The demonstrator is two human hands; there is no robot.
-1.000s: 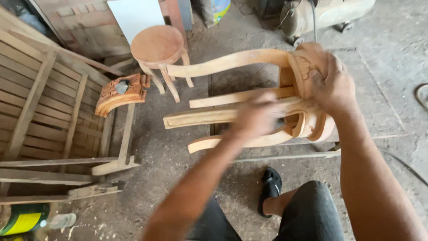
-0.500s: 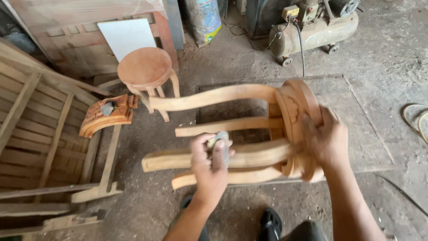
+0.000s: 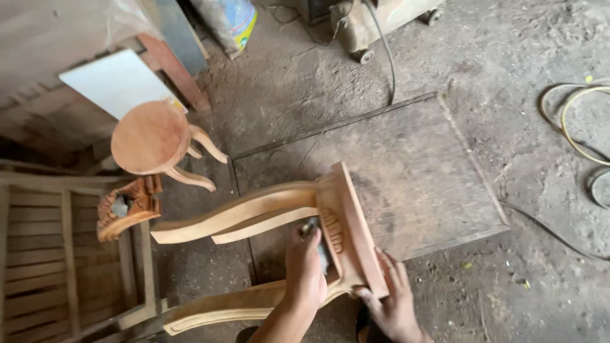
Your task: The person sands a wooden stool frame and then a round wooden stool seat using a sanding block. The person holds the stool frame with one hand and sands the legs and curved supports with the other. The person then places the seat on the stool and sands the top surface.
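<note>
Lying on its side on a dusty floor: unfinished wooden stool (image 3: pixel 298 222), curved legs pointing away to the left of both hands, round seat on edge at right. Left hand (image 3: pixel 305 270) closed around a small pad, probably sandpaper (image 3: pixel 316 236), though blurred, pressed against the fluted apron just under the seat. Right hand (image 3: pixel 394 305) clamped on the near rim of the seat, fingers (image 3: pixel 389 272) wrapped over the edge, steadying the piece. Beyond the left hand, well apart: a second stool (image 3: pixel 152 140) standing upright, a carved block (image 3: pixel 127 206) beside it on a slatted frame (image 3: pixel 63 267). Under and beyond the seat: a flat grey board (image 3: pixel 406 171). Far right of the right hand: coiled hose (image 3: pixel 572 121).

Handling, judged from form: solid hardwood, stiff and fairly heavy, prone to rolling on the round seat edge. Bare surface dry and dusty, not slippery, but easily dented or marked. Slender leg tips and carved flutes the weakest points. Best grip at the thick seat rim or high on a leg near the joint, never at the leg ends.
</note>
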